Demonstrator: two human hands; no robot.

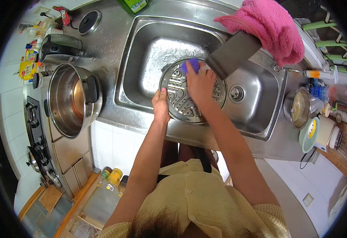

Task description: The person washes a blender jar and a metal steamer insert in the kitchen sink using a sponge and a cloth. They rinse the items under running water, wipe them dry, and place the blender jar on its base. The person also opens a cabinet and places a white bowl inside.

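Note:
A round metal steamer plate (181, 101) with slots and holes is held over the double-basin steel sink (145, 68). My left hand (160, 104) grips its left rim, thumb on top. With my right hand (200, 83) I press a purple sponge or cloth (191, 66) against the plate's far part; the fingers cover some of it. A dark rectangular block-like faucet part (234, 53) juts over the sink just right of my right fingers. Right of the plate, the drain (236, 93) shows in the right basin.
A large steel pot (72, 101) stands left of the sink, with an electric kettle (61, 49) and a lid (89, 22) behind. A pink towel (276, 28) hangs over the faucet. At right sit a steel bowl (299, 107) and a green bowl (308, 135). Green detergent (133, 6) stands behind.

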